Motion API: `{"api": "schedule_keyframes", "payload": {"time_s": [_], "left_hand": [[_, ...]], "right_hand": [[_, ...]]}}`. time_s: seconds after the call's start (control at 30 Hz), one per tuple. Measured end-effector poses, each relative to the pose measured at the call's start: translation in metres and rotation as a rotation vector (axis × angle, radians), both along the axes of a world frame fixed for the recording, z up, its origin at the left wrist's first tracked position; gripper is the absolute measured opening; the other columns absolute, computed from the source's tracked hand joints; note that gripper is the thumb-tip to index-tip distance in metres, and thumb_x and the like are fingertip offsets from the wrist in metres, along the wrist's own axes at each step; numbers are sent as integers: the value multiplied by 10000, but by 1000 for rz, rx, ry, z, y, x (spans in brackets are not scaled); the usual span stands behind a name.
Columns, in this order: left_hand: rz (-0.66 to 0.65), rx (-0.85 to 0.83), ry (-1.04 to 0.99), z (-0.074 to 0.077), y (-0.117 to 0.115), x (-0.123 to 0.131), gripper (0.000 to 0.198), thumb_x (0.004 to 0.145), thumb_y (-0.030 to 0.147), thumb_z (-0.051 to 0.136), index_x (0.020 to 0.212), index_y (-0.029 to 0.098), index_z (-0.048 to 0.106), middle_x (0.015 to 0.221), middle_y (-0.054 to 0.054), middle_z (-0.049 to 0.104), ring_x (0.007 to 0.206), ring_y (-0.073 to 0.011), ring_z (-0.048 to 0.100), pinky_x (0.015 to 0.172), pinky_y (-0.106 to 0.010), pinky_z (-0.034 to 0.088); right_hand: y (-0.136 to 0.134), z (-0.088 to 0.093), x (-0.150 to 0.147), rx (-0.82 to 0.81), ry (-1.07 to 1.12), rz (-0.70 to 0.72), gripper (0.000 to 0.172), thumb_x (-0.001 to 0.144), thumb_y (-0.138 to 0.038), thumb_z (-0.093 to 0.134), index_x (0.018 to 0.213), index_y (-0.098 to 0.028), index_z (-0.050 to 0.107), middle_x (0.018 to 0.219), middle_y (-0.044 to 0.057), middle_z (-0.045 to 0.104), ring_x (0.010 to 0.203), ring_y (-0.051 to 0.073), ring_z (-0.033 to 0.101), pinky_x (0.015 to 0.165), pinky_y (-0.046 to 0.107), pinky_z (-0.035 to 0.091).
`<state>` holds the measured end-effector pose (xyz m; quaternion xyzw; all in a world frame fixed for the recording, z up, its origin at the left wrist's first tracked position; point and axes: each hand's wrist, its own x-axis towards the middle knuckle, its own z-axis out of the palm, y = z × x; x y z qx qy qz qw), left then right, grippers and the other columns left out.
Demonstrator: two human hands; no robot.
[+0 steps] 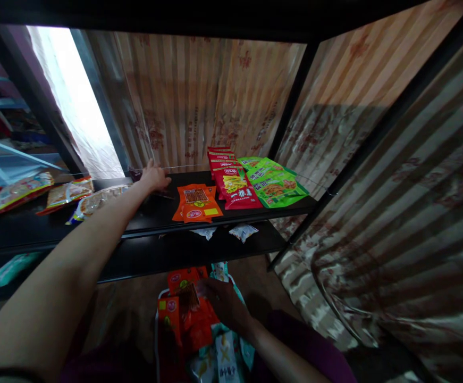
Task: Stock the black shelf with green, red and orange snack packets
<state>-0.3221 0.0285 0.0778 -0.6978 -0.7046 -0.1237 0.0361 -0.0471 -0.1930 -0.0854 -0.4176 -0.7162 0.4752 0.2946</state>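
My left hand [155, 177] reaches onto the black upper shelf, its fingers bent over a dark maroon packet [162, 192] that it mostly hides. Just right of it lie overlapping orange snack packets [198, 202]. Lower down, my right hand [225, 302] is inside a basket [157, 330], with its fingers on the edge of an orange snack packet [189, 292]; its thumb is hidden. More orange packets and pale green-and-white packets [226, 354] fill the basket.
Red packets [235, 183] and green packets [273, 182] lie at the shelf's right end. Several clear-fronted snack bags [68, 192] line its left side. A thin wire [191, 166] crosses the shelf front. Small white packets [244, 232] rest on the lower shelf. A black post [295, 101] stands at right.
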Motion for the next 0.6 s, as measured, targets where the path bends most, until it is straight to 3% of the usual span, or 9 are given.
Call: {"api": "schedule_keyframes", "payload": {"time_s": [0.07, 0.17, 0.4, 0.5, 0.6], "left_hand": [[-88, -110, 187, -9, -5, 17, 361, 765, 387, 606, 1036, 166, 698, 1367, -165, 500, 1387, -353, 200, 1083, -521, 171], [-51, -231, 320, -22, -14, 21, 343, 733, 345, 631, 1036, 200, 701, 1282, -153, 580, 1338, -347, 309, 1085, -521, 143], [-50, -194, 463, -27, -30, 3, 341, 804, 298, 507, 1091, 209, 668, 1259, -137, 594, 1293, -297, 378, 1075, -436, 194], [-73, -134, 474, -28, -33, 11, 316, 812, 255, 474, 1016, 147, 690, 1207, -175, 615, 1284, -308, 395, 1069, -433, 216], [-179, -64, 390, -32, -34, 30, 347, 841, 222, 399, 975, 87, 690, 1140, -212, 633, 1242, -287, 455, 1060, -385, 258]], "right_hand": [[0, 3, 0, 21, -11, -3, 274, 883, -294, 444, 882, -185, 695, 831, 45, 707, 779, 165, 652, 720, 257, 484], [1, 6, 2, 55, -32, -9, 246, 875, -273, 459, 886, -207, 696, 823, 30, 709, 764, 159, 649, 693, 248, 476], [23, 12, 6, 185, 20, -49, 294, 897, -277, 397, 992, -203, 665, 877, 51, 713, 828, 161, 664, 741, 271, 503], [53, 31, 5, 327, 76, -157, 321, 907, -294, 387, 1106, -200, 622, 984, 69, 708, 861, 167, 670, 796, 309, 519], [89, 61, 3, 553, -29, -331, 325, 906, -255, 388, 1125, -200, 622, 1099, 84, 666, 1034, 180, 615, 942, 335, 463]]}}
